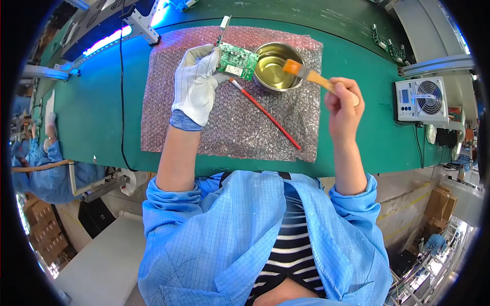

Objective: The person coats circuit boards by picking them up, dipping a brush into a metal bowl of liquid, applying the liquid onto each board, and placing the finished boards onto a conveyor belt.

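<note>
My left hand (196, 84), in a white glove, is closed on the edge of a green circuit board (239, 60) dotted with small parts and a white label. In my bare right hand (345, 104) is the wooden handle of a flat brush (312, 76). Its orange bristles hang over the right rim of a round metal bowl (278, 87), which holds a clear yellowish liquid (273, 71). The board's right edge overlaps the bowl's left side in view. A thin red paintbrush (268, 116) lies slantwise on the bubble wrap between my hands.
Bubble wrap (229, 137) covers part of the green table (357, 56). To the right stands a white fan unit (421, 99). More circuit boards (390, 47) lie at the back right. A black cable (122, 102) runs down the left side, near a co-worker's blue sleeve (53, 152).
</note>
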Available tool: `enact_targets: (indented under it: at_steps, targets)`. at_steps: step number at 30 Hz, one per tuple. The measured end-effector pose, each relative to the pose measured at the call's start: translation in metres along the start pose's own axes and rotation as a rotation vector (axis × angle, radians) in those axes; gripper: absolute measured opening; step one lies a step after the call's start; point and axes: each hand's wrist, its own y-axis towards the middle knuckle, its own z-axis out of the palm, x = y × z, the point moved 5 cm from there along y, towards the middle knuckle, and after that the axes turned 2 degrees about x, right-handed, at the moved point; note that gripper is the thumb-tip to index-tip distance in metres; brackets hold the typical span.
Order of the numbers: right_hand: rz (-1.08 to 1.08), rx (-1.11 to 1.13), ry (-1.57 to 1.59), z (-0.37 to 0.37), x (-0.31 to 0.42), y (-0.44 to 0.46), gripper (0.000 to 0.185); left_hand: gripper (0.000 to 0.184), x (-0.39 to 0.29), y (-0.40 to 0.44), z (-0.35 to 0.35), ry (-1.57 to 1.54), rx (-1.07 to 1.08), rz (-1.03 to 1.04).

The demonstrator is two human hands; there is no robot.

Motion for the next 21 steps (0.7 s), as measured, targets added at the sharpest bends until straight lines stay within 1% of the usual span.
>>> enact_targets:
  at_steps: [1, 2, 3, 4, 6, 7, 9, 11, 13, 14, 17, 18, 19, 21]
  targets:
    - [0.059, -0.087, 0.109, -0.016, -0.011, 0.005, 0.014, 0.039, -0.001, 0.001, 0.0, 0.004, -0.001, 0.001]
    - [0.117, -0.173, 0.22, -0.033, -0.022, 0.008, 0.015, 0.039, -0.001, 0.002, 0.001, -0.073, -0.022, -0.039]
    - [0.115, -0.17, 0.228, -0.047, -0.028, 0.011, 0.015, 0.038, -0.001, 0.004, 0.001, -0.149, -0.043, -0.077]
    - [0.157, -0.229, 0.346, -0.063, -0.039, 0.012, 0.015, 0.038, -0.002, 0.008, 0.002, -0.141, -0.045, -0.067]
    - [0.208, -0.309, 0.545, -0.098, -0.066, 0.017, 0.016, 0.035, -0.001, 0.019, -0.004, -0.051, -0.128, -0.056]
    - [0.22, -0.329, 0.625, -0.116, -0.08, 0.017, 0.017, 0.035, -0.003, 0.027, -0.007, -0.039, -0.133, -0.03]
    - [0.236, -0.365, 0.687, -0.146, -0.104, 0.014, 0.018, 0.034, -0.002, 0.046, -0.017, 0.239, -0.133, -0.083]
    - [0.223, -0.345, 0.784, -0.165, -0.123, 0.01, 0.021, 0.033, 0.004, 0.069, -0.017, 0.287, -0.185, -0.122]
    - [0.191, -0.28, 0.853, -0.166, -0.122, 0.011, 0.023, 0.033, 0.02, 0.098, -0.018, 0.198, -0.19, -0.171]
    - [0.164, -0.235, 0.897, -0.165, -0.12, 0.01, 0.024, 0.032, 0.024, 0.111, -0.016, 0.186, -0.211, -0.157]
    - [0.164, -0.204, 0.95, -0.166, -0.119, 0.009, 0.025, 0.031, 0.037, 0.156, -0.009, 0.091, -0.282, -0.139]
    - [0.161, -0.187, 0.969, -0.166, -0.119, 0.011, 0.025, 0.033, 0.043, 0.171, -0.01, 0.056, -0.293, -0.111]
    - [0.171, -0.177, 0.967, -0.167, -0.121, 0.01, 0.026, 0.038, 0.047, 0.182, -0.009, 0.035, -0.275, -0.108]
    - [0.177, -0.162, 0.969, -0.166, -0.12, 0.011, 0.026, 0.042, 0.045, 0.194, -0.013, 0.128, -0.344, 0.048]
